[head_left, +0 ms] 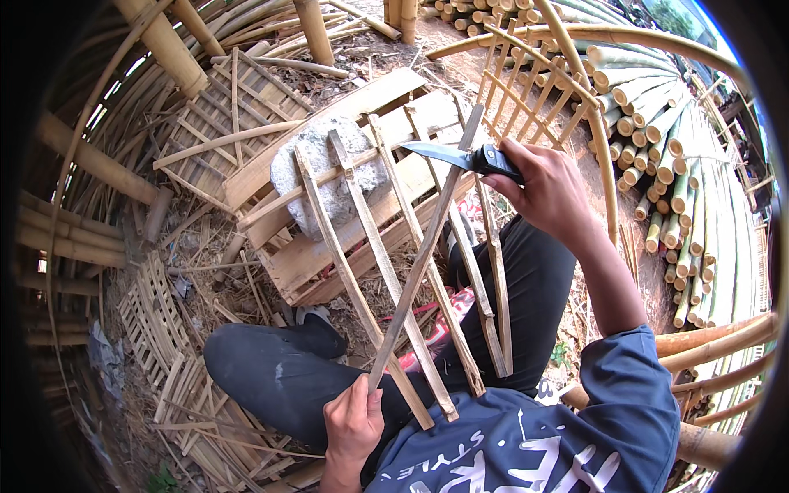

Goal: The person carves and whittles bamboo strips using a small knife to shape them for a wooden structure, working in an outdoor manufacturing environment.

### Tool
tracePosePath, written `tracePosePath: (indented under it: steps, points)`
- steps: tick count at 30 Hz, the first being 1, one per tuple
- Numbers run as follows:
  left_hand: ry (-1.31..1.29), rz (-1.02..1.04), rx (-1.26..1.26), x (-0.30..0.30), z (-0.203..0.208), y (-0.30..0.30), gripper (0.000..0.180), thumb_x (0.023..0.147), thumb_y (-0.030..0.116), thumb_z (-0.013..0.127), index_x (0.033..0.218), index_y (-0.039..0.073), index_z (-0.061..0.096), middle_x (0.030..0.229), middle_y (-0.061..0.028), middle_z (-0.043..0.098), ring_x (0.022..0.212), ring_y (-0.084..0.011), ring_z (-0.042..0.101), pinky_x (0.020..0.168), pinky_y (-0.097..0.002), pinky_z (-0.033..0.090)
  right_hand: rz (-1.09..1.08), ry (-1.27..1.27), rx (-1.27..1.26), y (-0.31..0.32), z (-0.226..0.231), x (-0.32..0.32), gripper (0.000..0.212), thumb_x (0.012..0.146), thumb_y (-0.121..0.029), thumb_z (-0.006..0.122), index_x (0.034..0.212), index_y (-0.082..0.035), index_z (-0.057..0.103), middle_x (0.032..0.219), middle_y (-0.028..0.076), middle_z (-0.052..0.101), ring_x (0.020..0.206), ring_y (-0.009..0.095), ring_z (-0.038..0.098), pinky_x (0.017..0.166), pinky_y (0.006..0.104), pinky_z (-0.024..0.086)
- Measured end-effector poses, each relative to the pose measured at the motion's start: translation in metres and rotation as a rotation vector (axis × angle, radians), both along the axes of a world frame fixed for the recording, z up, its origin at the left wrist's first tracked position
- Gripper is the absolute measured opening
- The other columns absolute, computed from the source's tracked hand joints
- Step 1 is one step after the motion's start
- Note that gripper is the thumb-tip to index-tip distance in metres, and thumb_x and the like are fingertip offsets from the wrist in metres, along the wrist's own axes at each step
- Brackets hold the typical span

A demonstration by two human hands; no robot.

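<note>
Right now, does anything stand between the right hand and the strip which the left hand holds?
Only the knife the right hand holds: its blade crosses the strip near its upper end. Nothing else visible.

We see a low bench of pale, rough wooden boards, with gaps between them and a broad plank along its far edge. A pale grey stone sits on the boards toward the bench's left end. Across the stone lies a slatted frame, its crossbar running roughly along the bench's length, its slats reaching out past the near edge toward us.
</note>
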State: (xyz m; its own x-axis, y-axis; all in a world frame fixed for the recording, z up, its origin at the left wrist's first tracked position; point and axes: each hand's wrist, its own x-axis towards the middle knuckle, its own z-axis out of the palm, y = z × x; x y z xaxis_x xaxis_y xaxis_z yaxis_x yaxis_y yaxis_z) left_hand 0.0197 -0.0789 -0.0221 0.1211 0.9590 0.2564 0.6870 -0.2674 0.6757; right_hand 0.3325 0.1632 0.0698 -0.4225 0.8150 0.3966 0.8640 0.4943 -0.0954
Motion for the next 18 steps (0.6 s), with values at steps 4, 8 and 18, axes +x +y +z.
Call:
tracePosePath:
  steps: [4, 8, 18]
  points:
    - [-0.004, -0.004, -0.025, 0.003, 0.003, 0.001, 0.023, 0.097, 0.01, 0.065, 0.111, -0.008, 0.06, 0.084, -0.0204, 0.069, 0.069, -0.0392, 0.069, 0.056, -0.0449, 0.054, -0.05, -0.008, 0.059, 0.014, -0.002, 0.005, 0.046, 0.097, -0.054, 0.062, 0.092, -0.008, 0.056, 0.069, 0.011, 0.062, 0.066, 0.035, 0.066, 0.059, 0.0469, 0.049]
    - [0.002, 0.006, -0.091, 0.008, 0.004, 0.004, 0.021, 0.097, 0.009, 0.064, 0.109, -0.007, 0.061, 0.085, -0.0201, 0.069, 0.069, -0.0392, 0.069, 0.057, -0.0453, 0.054, -0.14, -0.011, 0.066, 0.045, -0.013, 0.023, 0.045, 0.099, -0.053, 0.059, 0.094, -0.008, 0.059, 0.065, 0.012, 0.064, 0.061, 0.034, 0.067, 0.058, 0.0475, 0.05]
    - [-0.052, 0.137, -0.15, -0.001, 0.001, -0.007, 0.017, 0.096, 0.009, 0.065, 0.106, -0.004, 0.062, 0.078, -0.0188, 0.067, 0.066, -0.038, 0.068, 0.057, -0.0438, 0.052, -0.574, 0.175, 0.059, 0.086, -0.033, 0.143, 0.057, 0.102, -0.06, 0.05, 0.111, -0.008, 0.069, 0.07, 0.016, 0.067, 0.071, 0.032, 0.07, 0.07, 0.0455, 0.051]
